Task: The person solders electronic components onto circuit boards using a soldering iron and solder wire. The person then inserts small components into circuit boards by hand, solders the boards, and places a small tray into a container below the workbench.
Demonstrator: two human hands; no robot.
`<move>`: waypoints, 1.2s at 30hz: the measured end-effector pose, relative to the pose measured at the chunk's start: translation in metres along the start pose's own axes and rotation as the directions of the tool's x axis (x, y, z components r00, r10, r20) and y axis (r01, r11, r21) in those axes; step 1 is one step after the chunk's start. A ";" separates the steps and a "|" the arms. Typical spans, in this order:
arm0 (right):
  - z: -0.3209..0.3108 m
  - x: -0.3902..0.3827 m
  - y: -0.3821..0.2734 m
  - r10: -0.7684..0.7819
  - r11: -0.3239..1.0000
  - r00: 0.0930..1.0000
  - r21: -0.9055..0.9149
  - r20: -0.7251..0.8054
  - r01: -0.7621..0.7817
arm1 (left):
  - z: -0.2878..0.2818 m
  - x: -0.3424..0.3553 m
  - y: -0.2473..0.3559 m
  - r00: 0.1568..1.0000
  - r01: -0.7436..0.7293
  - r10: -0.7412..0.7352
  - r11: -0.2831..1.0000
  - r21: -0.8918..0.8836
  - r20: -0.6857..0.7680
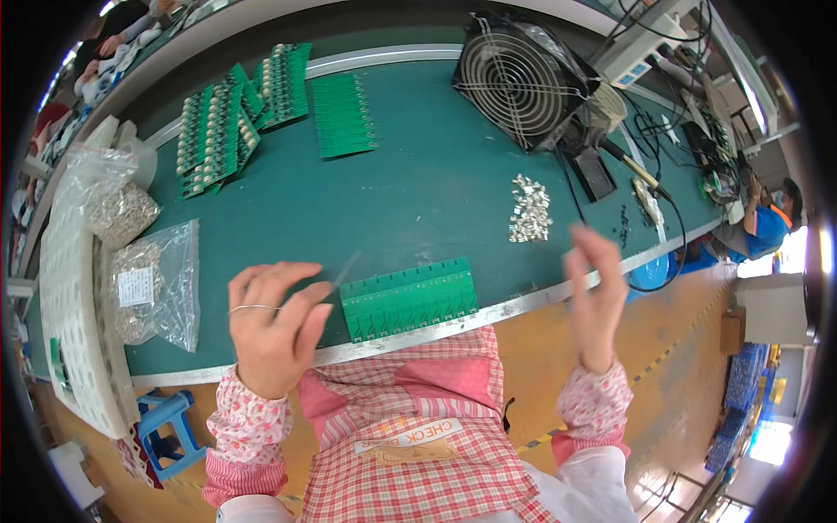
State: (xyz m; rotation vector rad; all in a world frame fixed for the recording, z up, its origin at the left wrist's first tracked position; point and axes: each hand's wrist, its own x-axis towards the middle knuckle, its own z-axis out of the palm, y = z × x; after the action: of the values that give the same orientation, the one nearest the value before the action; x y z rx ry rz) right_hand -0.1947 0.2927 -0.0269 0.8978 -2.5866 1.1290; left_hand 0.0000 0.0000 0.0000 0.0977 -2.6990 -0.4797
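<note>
My left hand [277, 315], fingers bent, holds a thin translucent strip [347, 271] beside a green circuit board panel [408, 298] lying along the table's front edge. My right hand [593, 292] hangs right of the panel, slightly blurred, fingers loosely bent and apart with nothing visible in them. Just above it lies a pile of small silvery parts [528, 209]. Toward the back are stacks of green boards with pale round parts [209, 139] and a plainer green panel [342, 113].
Bags of small parts [166, 296] and a white perforated tray [70, 288] line the left. A black fan [519, 83], soldering iron [636, 170] and cables occupy the back right. A blue stool [166, 418] stands below left. A co-worker [758, 235] is at the far right.
</note>
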 end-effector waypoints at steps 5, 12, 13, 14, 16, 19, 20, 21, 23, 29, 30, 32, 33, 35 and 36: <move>-0.042 0.048 0.047 0.589 0.536 0.808 0.753 -0.010 -0.381 | 0.005 0.014 0.017 0.999 -0.020 0.013 0.982 -0.186 -0.037; -0.044 0.096 0.097 0.525 0.274 0.824 0.874 0.215 -0.402 | 0.035 0.024 0.046 0.993 -0.119 0.119 0.949 -0.291 -0.020; -0.041 0.102 0.088 0.522 0.310 0.825 0.853 0.216 -0.420 | 0.038 0.025 0.047 0.991 -0.134 0.131 0.945 -0.299 -0.031; -0.040 0.105 0.077 0.522 0.308 0.825 0.854 0.218 -0.420 | 0.040 0.026 0.050 0.991 -0.133 0.130 0.946 -0.297 -0.030; -0.038 0.107 0.057 0.561 0.416 0.823 0.829 0.089 -0.373 | 0.044 0.026 0.053 0.993 -0.114 0.115 0.931 -0.347 -0.017; -0.041 0.090 0.059 0.520 0.718 0.814 0.649 -0.258 -0.253 | 0.050 0.024 0.054 0.994 -0.106 0.108 0.896 -0.430 -0.019; -0.045 0.079 0.065 0.457 0.796 0.827 0.566 -0.329 -0.215 | 0.051 0.024 0.056 0.994 -0.104 0.108 0.897 -0.431 -0.016; -0.047 0.066 0.060 0.459 0.794 0.827 0.568 -0.325 -0.217 | 0.052 0.023 0.057 0.996 -0.078 0.083 0.885 -0.459 -0.008; -0.055 0.033 0.043 0.447 0.683 0.864 0.713 -0.233 -0.161 | 0.055 0.024 0.060 0.998 -0.054 0.064 0.867 -0.496 0.003; -0.035 -0.031 0.003 0.345 0.537 0.926 0.776 0.154 -0.330 | 0.058 0.028 0.064 0.992 -0.014 0.076 0.860 -0.510 0.100; -0.033 -0.035 0.002 0.350 0.534 0.924 0.777 0.156 -0.334 | 0.058 0.028 0.064 0.992 -0.013 0.074 0.863 -0.505 0.101; -0.028 -0.040 -0.001 0.296 0.546 0.925 0.753 0.238 -0.368 | 0.058 0.029 0.066 0.992 -0.007 0.071 0.867 -0.499 0.109; -0.026 -0.041 -0.003 0.298 0.542 0.924 0.753 0.241 -0.372 | 0.058 0.030 0.066 0.991 -0.008 0.072 0.872 -0.490 0.113; -0.024 -0.043 -0.005 0.287 0.638 0.925 0.671 0.250 -0.379 | 0.057 0.031 0.067 0.990 -0.004 0.071 0.878 -0.479 0.121; -0.023 -0.045 -0.004 0.291 0.598 0.921 0.703 0.258 -0.385 | 0.057 0.031 0.068 0.990 -0.007 0.074 0.882 -0.471 0.124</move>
State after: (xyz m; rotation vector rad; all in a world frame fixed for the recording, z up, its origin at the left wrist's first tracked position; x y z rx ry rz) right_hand -0.1580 0.3278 -0.0256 0.5735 -2.4086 2.4357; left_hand -0.0512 0.0773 -0.0140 -0.1331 -2.6230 -1.1501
